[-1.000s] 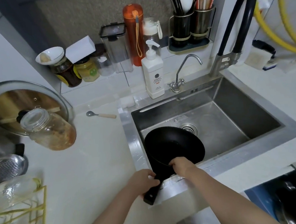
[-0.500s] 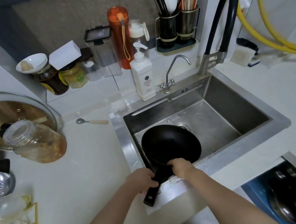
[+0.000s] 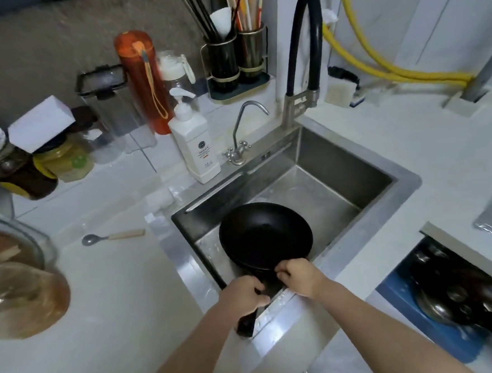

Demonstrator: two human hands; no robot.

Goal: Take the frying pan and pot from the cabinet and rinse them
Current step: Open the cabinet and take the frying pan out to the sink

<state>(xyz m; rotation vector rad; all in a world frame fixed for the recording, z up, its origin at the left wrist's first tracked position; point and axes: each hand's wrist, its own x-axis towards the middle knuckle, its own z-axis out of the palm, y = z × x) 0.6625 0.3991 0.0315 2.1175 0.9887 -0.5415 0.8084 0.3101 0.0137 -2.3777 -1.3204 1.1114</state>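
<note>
1. Head view, task item: the black frying pan (image 3: 265, 234) sits in the near-left part of the steel sink (image 3: 350, 161), bowl facing up, its handle running over the sink's near rim toward the person.
2. Head view, hands: the left hand (image 3: 242, 295) grips the handle where it crosses the rim; the right hand (image 3: 299, 273) curls its fingers over the pan's near edge beside the handle joint. The two hands are just beside each other.
3. Head view, surroundings: a white pump bottle (image 3: 193, 143) stands at the sink's far-left corner, next to a small chrome tap (image 3: 240, 137). A black hose faucet (image 3: 306, 42) arches over the far rim. Behind these stand an orange flask (image 3: 144, 82), a clear lidded container (image 3: 108, 108) and a utensil holder (image 3: 236, 59) with chopsticks.
4. Head view, obstructions: the pan covers the sink floor where the drain lies. A spoon (image 3: 111, 236) lies on the counter left of the sink. Jars (image 3: 33, 163) line the back-left ledge. Yellow hoses (image 3: 381, 63) run along the right wall.
5. Head view, lower right: an open cabinet (image 3: 450, 297) shows dark and metal cookware, blurred.
6. Change: compared with half a second ago, the grip of both hands is unchanged; the pan lies in the same place. The camera looks from farther left.
7. Writing: the pump bottle carries a round emblem and small print, too blurred to read.
</note>
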